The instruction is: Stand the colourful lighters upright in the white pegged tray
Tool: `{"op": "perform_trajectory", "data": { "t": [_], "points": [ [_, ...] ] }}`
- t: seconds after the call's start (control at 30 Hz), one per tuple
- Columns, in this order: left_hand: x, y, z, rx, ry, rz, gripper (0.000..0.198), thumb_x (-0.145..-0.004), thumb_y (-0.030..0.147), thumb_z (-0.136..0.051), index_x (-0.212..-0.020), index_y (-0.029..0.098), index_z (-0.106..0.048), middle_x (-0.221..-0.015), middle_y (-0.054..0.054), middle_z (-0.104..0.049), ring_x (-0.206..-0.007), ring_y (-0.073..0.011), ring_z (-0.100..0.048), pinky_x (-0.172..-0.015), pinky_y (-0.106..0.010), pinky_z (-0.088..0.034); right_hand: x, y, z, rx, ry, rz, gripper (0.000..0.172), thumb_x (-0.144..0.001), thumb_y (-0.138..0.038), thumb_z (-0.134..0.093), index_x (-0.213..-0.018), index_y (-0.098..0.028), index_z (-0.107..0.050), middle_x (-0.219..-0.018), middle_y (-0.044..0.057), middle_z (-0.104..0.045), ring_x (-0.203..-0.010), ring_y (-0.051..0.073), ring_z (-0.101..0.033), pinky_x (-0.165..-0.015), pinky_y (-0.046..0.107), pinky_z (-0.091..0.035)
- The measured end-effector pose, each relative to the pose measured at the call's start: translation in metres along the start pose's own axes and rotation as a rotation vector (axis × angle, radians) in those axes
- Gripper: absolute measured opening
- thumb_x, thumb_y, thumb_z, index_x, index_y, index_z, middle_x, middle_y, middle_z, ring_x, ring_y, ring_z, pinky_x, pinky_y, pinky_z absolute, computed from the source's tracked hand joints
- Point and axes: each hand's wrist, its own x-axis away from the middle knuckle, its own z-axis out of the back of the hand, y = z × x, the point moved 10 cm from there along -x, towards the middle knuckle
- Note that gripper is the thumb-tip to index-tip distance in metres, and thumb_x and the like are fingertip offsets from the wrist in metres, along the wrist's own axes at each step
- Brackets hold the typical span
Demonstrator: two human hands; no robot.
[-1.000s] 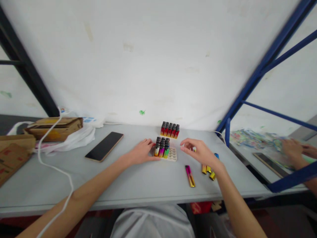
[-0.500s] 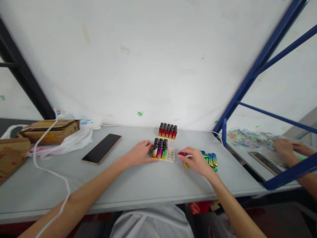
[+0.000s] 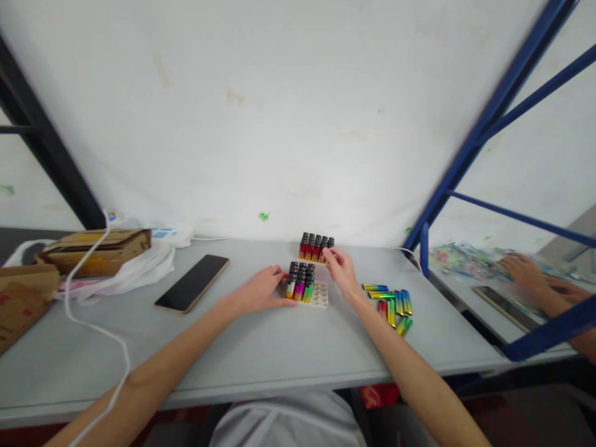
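Note:
A white tray (image 3: 321, 297) on the grey table (image 3: 261, 347) holds several upright multicoloured lighters (image 3: 300, 282) in its left part; its right holes show bare. My left hand (image 3: 259, 289) lies flat on the table, fingers stretched against the tray's left edge. My right hand (image 3: 341, 270) hovers over the tray's far right corner, fingers pinched together on a lighter that is mostly hidden. Behind it stands a second block of red lighters (image 3: 315, 246). Several loose lighters (image 3: 390, 302) lie to the right of my right wrist.
A black phone (image 3: 193, 282) lies left of the tray. Further left are a cardboard box (image 3: 95, 245), a white plastic bag (image 3: 139, 267) and a white cable (image 3: 100, 316). A blue frame (image 3: 465, 155) stands at the right; beyond it another person's hands (image 3: 528, 276) work.
My right hand picked a pink and yellow lighter off the table and moved left and back to the tray. More loose lighters came into view. My left hand stayed put.

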Motion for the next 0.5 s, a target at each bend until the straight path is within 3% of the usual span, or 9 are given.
{"op": "perform_trajectory", "data": {
  "t": [0.13,0.3,0.5],
  "points": [
    [0.002,0.0,0.006,0.026,-0.03,0.019,0.068,-0.083,0.082,-0.071,-0.111,0.019,-0.073,-0.109,-0.011,-0.066,-0.104,-0.0335,-0.066,-0.097,-0.043,-0.053,0.014,0.007,-0.003,0.191,0.018,0.068,0.055,-0.085,-0.07,-0.063,-0.06,-0.024,-0.048,-0.057,-0.004,-0.039,-0.059,0.014,-0.035,-0.055,0.029,-0.027],
    [0.004,0.003,0.013,0.077,-0.042,0.006,0.07,-0.082,0.085,-0.07,-0.108,0.02,-0.072,-0.107,-0.01,-0.065,-0.104,-0.0326,-0.066,-0.093,-0.041,-0.054,0.021,0.0,-0.007,0.265,-0.007,0.101,0.042,-0.084,-0.054,-0.059,-0.059,-0.024,-0.044,-0.059,-0.005,-0.036,-0.061,0.013,-0.034,-0.059,0.029,-0.027],
    [0.003,0.001,0.013,0.074,-0.05,0.024,0.072,-0.079,0.087,-0.071,-0.103,0.02,-0.072,-0.104,-0.009,-0.064,-0.1,-0.0321,-0.066,-0.091,-0.04,-0.054,0.023,-0.005,-0.01,0.305,-0.022,0.15,0.046,-0.09,-0.059,-0.06,-0.063,-0.024,-0.045,-0.059,-0.004,-0.039,-0.061,0.015,-0.037,-0.058,0.028,-0.029]
  ]
}}
